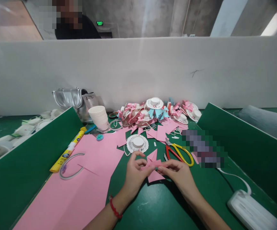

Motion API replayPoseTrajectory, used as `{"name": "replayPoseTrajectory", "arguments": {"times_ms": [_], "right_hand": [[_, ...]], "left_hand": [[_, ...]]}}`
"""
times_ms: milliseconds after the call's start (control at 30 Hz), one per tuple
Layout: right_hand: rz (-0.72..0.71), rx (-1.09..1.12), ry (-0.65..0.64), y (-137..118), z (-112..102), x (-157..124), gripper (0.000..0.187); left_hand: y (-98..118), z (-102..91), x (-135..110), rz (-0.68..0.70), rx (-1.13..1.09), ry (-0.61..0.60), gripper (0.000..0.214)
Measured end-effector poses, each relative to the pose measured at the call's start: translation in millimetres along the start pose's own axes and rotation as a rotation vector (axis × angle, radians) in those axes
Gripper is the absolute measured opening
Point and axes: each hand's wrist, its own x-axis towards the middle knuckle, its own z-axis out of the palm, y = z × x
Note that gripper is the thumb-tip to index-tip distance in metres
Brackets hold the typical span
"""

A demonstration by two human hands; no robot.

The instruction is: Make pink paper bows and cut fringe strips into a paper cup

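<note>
Between my two hands is a folded pink paper piece [152, 156] with pointed ends, held just above the green table. My left hand [137, 169] pinches its left side, fingers curled. Pinching its right side is my right hand [175, 169], thumb and forefinger together. Right behind the fold lies a white paper-cup piece with a fringed, slit rim [138, 143]. Scissors [180, 154] with red and yellow handles rest beyond my right hand. Large pink paper sheets [88, 188] spread to the left of my left hand.
Stacked paper cups [99, 117], a silver bag [69, 97] and a yellow glue tube [68, 150] stand or lie at left. Finished-looking pink, blue and white paper pieces [138, 115] pile up at the back. Green partitions [243, 134] flank the table; a white power strip [253, 209] sits right.
</note>
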Motion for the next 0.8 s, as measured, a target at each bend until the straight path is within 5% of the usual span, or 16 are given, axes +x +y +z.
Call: {"name": "replayPoseTrajectory", "arguments": {"times_ms": [333, 800], "right_hand": [[-0.023, -0.018, -0.009, -5.3, -0.1, -3.4, 0.023], [-0.02, 0.061, 0.03, 1.3, 6.6, -3.0, 0.029]], "left_hand": [[-1.4, -2.6, 1.2, -0.055, -0.056, -0.042, 0.04], [-2.6, 2.2, 0.5, 0.071, -0.024, 0.031, 0.044]]}}
